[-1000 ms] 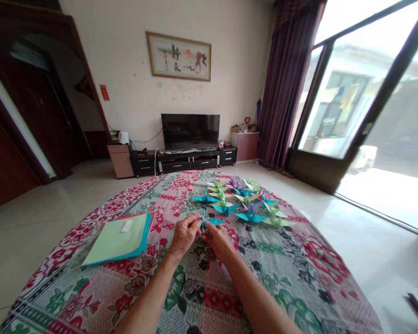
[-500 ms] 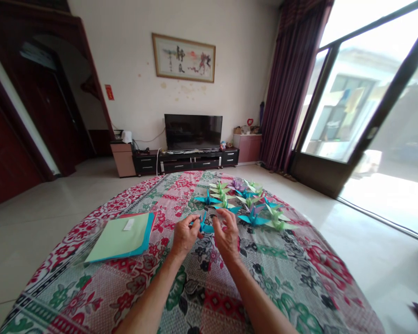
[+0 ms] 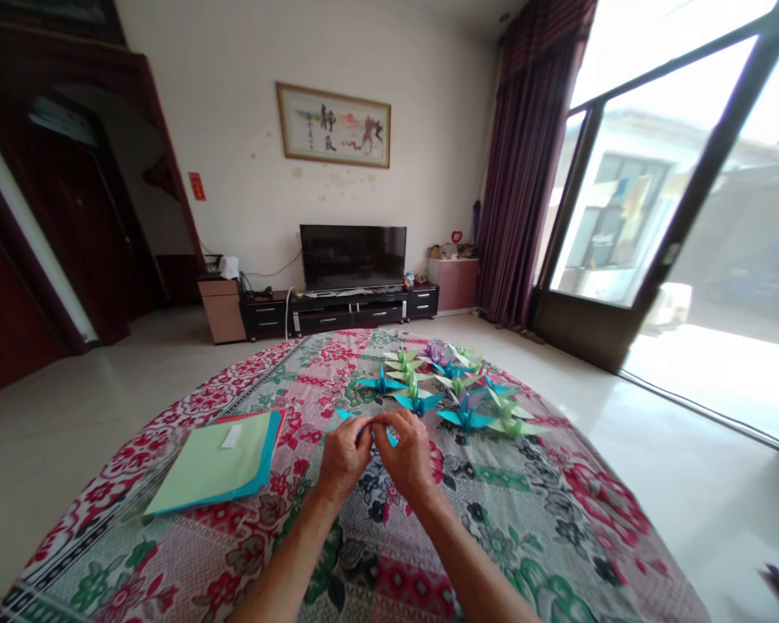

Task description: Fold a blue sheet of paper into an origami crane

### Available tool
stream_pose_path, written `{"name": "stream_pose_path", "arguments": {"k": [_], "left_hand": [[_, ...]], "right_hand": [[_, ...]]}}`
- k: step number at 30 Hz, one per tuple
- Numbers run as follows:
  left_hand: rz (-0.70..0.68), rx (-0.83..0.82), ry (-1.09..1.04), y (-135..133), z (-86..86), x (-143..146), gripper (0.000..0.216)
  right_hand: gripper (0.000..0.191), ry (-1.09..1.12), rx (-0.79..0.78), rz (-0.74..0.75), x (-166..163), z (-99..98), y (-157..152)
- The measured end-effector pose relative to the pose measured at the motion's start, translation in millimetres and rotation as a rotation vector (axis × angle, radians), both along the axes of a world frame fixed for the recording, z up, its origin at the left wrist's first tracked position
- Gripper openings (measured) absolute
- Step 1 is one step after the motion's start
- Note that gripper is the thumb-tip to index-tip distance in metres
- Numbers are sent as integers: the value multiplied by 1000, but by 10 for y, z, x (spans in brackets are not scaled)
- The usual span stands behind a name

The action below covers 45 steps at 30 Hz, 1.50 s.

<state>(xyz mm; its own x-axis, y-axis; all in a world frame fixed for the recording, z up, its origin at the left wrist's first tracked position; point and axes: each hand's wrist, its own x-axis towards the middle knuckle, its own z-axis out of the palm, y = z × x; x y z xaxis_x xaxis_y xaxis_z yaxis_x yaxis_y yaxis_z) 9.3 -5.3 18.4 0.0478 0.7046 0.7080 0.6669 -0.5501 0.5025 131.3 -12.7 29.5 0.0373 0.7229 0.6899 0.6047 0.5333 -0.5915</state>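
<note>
My left hand point(image 3: 343, 456) and my right hand point(image 3: 408, 456) meet over the flowered tablecloth point(image 3: 532, 528), fingertips pinched together on a small blue paper crane point(image 3: 349, 417). Most of that crane is hidden behind the fingers; only blue tips show. Just beyond my hands stands a group of several folded paper cranes point(image 3: 451, 389) in blue, green and purple. A stack of coloured paper sheets point(image 3: 224, 460), light green on top, lies to the left of my left hand.
The round table sits in a tiled room. A television point(image 3: 352, 256) on a dark low cabinet point(image 3: 341, 310) stands at the far wall under a framed picture point(image 3: 333, 125). Dark curtains point(image 3: 519, 164) and a large glass door point(image 3: 675, 216) are on the right.
My right hand had lifted off the blue crane half a second ago; it has now come back, and both hands pinch the crane together, lower over the cloth.
</note>
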Motion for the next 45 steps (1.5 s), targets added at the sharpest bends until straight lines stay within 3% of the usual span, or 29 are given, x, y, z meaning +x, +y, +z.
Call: {"name": "stream_pose_path", "arguments": {"k": [9,14,19,25,31,38,45], "left_hand": [[-38,-12,-67,8,-22,23,25],[-123,-165,-229,-18,2,50,26],[-216,-429,-460,-11,-16,57,32],[-279,-533,-591,4,-13,65,41],[-235,-473,-491,6,-13,59,37],[-167,-285,-332,57,-100,26,28],[-139,-255,-311,10,-20,42,27]], "right_hand": [[12,29,-19,-7,11,13,1],[13,56,-11,-2,28,21,3],[13,67,-36,13,23,19,-14],[14,87,-56,38,16,31,-31],[13,98,-38,65,21,6,-20],[12,48,-20,4,24,-11,-7],[11,45,-18,-4,33,-25,8]]}}
